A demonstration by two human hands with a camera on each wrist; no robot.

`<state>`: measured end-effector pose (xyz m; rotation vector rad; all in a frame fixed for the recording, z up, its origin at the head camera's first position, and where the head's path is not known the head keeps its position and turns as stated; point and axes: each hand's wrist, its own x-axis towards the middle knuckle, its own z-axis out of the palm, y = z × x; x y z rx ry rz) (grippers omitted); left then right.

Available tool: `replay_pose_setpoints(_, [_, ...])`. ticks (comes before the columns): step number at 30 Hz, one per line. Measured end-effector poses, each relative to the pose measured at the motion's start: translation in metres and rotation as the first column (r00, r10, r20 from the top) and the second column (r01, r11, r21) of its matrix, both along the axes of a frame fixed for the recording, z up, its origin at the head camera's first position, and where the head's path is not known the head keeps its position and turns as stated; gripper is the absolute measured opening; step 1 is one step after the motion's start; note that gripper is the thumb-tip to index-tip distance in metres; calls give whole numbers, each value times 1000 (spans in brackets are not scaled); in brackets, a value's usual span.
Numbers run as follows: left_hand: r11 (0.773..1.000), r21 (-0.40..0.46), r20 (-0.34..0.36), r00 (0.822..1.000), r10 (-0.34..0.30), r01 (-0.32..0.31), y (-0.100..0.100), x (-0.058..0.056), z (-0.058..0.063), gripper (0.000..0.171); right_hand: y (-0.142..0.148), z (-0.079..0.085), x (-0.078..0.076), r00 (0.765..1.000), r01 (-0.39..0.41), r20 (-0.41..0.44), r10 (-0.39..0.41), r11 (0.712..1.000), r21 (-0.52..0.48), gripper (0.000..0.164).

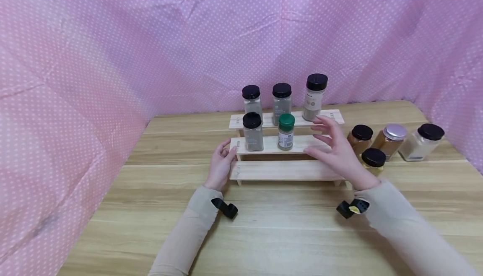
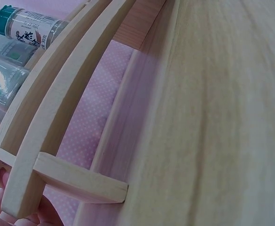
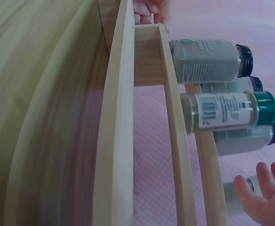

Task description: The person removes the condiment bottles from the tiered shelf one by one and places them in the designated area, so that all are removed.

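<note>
A three-step wooden spice rack (image 1: 281, 171) stands on the table. My left hand (image 1: 220, 162) grips the left end of its middle step; in the left wrist view some fingertips (image 2: 48, 212) show round the wood. That step carries a black-capped square jar (image 1: 253, 135) and a small green-capped bottle (image 1: 285, 138). Two black-capped jars (image 1: 281, 104) and a taller white-labelled shaker (image 1: 313, 100) stand on the top step. To the right of the green-capped bottle, my right hand (image 1: 339, 154) hovers over the rack's right side, its fingers spread and holding nothing.
Right of the rack, partly behind my right hand, stand a black-capped brown jar (image 1: 361, 135), a silver-lidded jar (image 1: 390, 139), a yellowish jar (image 1: 373, 160) and a black-capped jar of pale contents (image 1: 420, 144). A pink dotted cloth (image 1: 211, 37) hangs behind the table (image 1: 271, 230).
</note>
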<state>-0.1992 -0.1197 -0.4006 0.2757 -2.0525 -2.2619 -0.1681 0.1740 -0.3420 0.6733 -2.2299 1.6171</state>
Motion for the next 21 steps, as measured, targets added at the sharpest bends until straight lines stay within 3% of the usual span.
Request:
replay_pose_setpoints(6, [1000,23,-5,1000,-2,2,1,-1,-1,40,-16,-2,-11,996,16,88,-18,1000,25,90])
replay_pose_setpoints(21, [1000,19,-4,1000,1,-1,1,0,-1,40,-44,-11,-26,995,64,68,-67,997,52,80])
